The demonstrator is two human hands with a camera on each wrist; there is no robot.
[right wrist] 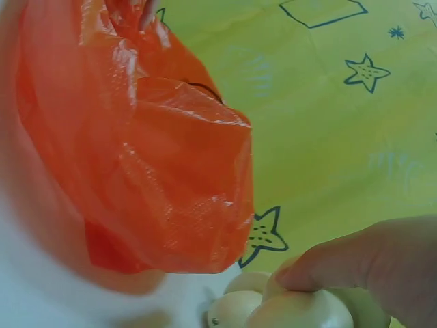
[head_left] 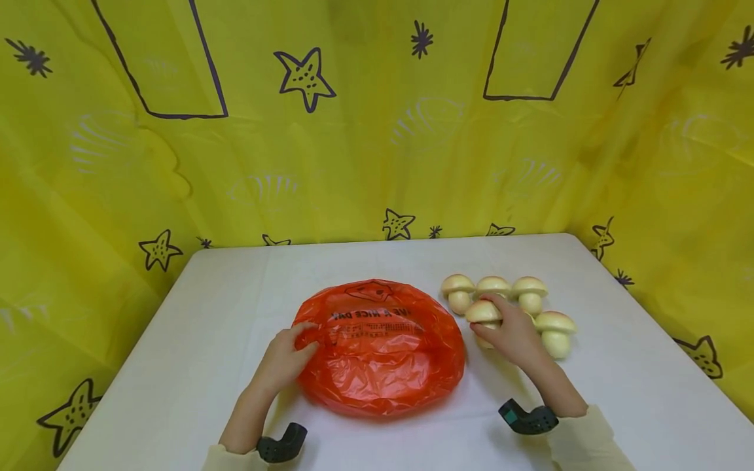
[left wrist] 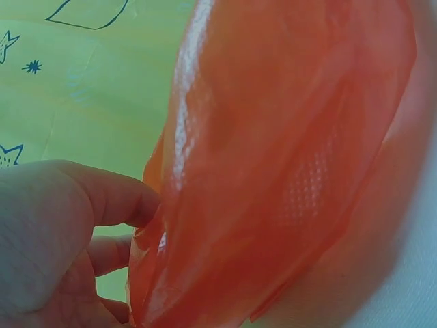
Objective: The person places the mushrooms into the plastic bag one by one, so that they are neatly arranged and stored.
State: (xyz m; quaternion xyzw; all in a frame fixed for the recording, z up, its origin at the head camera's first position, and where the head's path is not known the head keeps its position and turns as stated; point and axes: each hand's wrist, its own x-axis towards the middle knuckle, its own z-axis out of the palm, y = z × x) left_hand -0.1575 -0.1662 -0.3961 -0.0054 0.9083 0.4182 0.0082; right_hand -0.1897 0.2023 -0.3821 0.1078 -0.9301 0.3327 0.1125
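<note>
A red plastic bag with dark printing stands with its mouth spread wide in the head view. My left hand pinches the bag's left rim; in the left wrist view the thumb presses against the crinkled film. To the right of the bag, my right hand grips a pale yellow mushroom by its cap between thumb and fingers. Around that hand stand several similar mushrooms, among them one at the back left and one at the right. The right hand partly covers others.
A white-covered table carries the bag and mushrooms. Yellow cloth printed with dark starfish outlines hangs behind the table and along both sides. Each wrist wears a black device, one at the left and one at the right.
</note>
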